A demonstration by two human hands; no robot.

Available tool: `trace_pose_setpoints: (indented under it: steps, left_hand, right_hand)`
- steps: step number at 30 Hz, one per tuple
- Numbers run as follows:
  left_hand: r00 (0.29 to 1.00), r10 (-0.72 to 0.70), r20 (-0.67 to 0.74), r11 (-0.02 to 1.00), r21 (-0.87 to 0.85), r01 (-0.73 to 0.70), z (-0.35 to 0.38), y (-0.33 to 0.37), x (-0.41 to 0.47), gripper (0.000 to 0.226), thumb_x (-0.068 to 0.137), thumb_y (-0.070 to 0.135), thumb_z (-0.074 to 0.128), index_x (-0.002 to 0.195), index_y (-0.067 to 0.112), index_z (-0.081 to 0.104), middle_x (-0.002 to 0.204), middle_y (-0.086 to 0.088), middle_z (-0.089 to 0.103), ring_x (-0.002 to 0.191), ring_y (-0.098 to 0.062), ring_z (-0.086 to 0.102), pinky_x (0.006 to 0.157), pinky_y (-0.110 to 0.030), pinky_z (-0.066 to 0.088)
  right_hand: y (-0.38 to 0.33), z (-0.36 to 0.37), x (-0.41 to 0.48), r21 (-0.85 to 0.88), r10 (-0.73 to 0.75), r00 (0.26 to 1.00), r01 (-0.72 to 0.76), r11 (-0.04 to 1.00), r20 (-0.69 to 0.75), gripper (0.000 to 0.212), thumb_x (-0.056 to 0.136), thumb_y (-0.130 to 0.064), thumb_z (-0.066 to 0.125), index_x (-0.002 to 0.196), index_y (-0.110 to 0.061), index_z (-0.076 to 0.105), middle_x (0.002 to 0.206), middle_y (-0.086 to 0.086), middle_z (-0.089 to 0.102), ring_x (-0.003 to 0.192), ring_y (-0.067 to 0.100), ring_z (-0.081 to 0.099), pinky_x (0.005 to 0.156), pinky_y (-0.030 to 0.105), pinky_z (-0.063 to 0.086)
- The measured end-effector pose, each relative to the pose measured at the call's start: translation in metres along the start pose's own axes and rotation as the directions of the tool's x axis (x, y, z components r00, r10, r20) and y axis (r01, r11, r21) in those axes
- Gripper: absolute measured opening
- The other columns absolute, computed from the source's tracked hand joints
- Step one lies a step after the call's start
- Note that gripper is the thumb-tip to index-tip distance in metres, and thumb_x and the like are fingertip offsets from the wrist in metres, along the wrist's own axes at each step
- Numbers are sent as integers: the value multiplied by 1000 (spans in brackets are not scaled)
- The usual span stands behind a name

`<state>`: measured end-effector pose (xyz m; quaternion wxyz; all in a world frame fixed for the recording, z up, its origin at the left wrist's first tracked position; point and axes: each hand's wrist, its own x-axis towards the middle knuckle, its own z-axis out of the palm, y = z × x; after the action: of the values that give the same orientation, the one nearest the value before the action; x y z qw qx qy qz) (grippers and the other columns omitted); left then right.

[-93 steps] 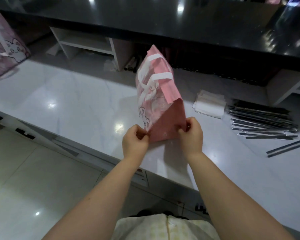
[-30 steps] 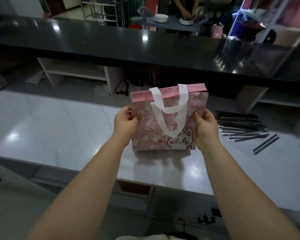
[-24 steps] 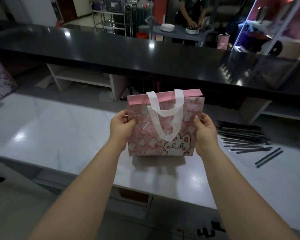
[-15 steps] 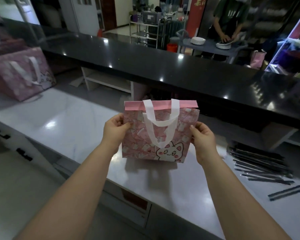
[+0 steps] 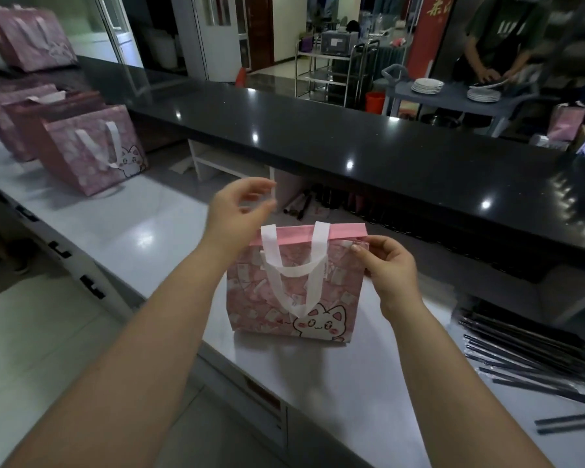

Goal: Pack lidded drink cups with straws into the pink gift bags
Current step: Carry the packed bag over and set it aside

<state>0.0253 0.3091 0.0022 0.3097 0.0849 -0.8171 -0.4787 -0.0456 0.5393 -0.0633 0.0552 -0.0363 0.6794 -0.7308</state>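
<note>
A pink gift bag (image 5: 335,292) with white handles and a cartoon cat stands upright on the white counter (image 5: 142,231) in front of me. My right hand (image 5: 385,268) pinches the bag's upper right corner. My left hand (image 5: 237,207) hovers above and behind the bag's upper left corner, fingers loosely curved, holding nothing. Black wrapped straws (image 5: 527,359) lie in a pile on the counter to the right. No drink cup is in view.
Several more pink gift bags (image 5: 95,150) stand in a row at the far left of the counter. A raised black bar top (image 5: 352,143) runs behind. Beyond it a person handles plates at a cart (image 5: 453,96).
My left hand has let go of the bag's left side and lifted above it. My right hand has shifted up to the top right corner. My view has turned left, showing the other bags.
</note>
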Motion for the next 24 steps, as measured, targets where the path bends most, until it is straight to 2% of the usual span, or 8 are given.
trace_pose_setpoints:
  steps: [3, 6, 9, 13, 16, 19, 21, 24]
  left_hand:
    - [946, 112, 304, 972, 164, -168, 47, 27, 2, 31, 84, 23, 74, 113, 33, 69, 111, 15, 67, 99, 5, 58, 85, -7, 43]
    - [865, 110, 489, 850, 405, -337, 86, 32, -4, 39, 86, 34, 70, 124, 33, 63, 123, 13, 64, 115, -8, 56, 101, -36, 45]
    - [877, 115, 466, 819, 456, -349, 95, 25, -7, 35, 86, 35, 69, 121, 32, 64, 120, 11, 65, 112, -12, 57, 101, -46, 45]
    - [866, 208, 454, 830, 387, -402, 97, 16, -10, 23, 86, 30, 70, 109, 29, 69, 109, 11, 68, 103, -9, 60, 96, -45, 48]
    - [858, 268, 438, 825, 356, -439, 97, 10, -13, 12, 84, 28, 73, 96, 26, 73, 101, 12, 70, 98, -10, 62, 93, -47, 48]
    - [860, 304, 411, 835, 319, -448, 96, 3, -17, 10, 80, 21, 78, 90, 22, 77, 101, 8, 73, 99, -13, 64, 91, -49, 48]
    - [862, 301, 408, 847, 302, -438, 95, 0, -19, 11, 79, 19, 79, 89, 23, 77, 101, 7, 72, 99, -14, 64, 90, -51, 48]
    - [853, 308, 422, 838, 304, -453, 94, -3, -21, 12, 78, 17, 80, 88, 23, 77, 103, 5, 72, 99, -16, 64, 88, -52, 49]
  right_hand:
    - [-1, -7, -1, 31, 40, 999, -40, 999, 11, 19, 80, -14, 78, 95, -7, 69, 91, 7, 75, 87, 22, 72, 76, 36, 60]
    - [-1, -16, -1, 59, 50, 994, -56, 997, 98, 17, 83, -12, 75, 97, -5, 69, 92, 10, 75, 89, 25, 72, 79, 37, 60]
    - [1, -22, -1, 69, 36, 989, -47, 997, 142, 14, 85, -12, 73, 98, -6, 70, 92, 9, 75, 89, 23, 72, 78, 35, 60]
    - [11, -20, 3, 54, 18, 1000, -20, 998, 24, 8, 84, -15, 75, 89, -11, 70, 85, 5, 74, 85, 23, 71, 73, 32, 60]
    - [18, -17, 12, -60, -38, 998, 35, 998, -50, 9, 82, -22, 77, 84, -19, 69, 105, 4, 67, 96, 19, 63, 83, 36, 56]
    - [20, -17, 20, -45, -45, 999, 46, 998, 24, 10, 83, -19, 75, 79, -23, 67, 125, -11, 60, 114, 9, 55, 89, 30, 49]
    - [22, -14, 24, 53, -36, 996, 32, 998, 77, 12, 86, -9, 70, 80, -19, 67, 115, -10, 68, 107, 9, 63, 78, 22, 54]
    - [28, -9, 28, 81, -30, 999, 28, 996, 15, 16, 86, -1, 68, 80, -16, 69, 82, -7, 72, 79, 8, 67, 67, 20, 53]
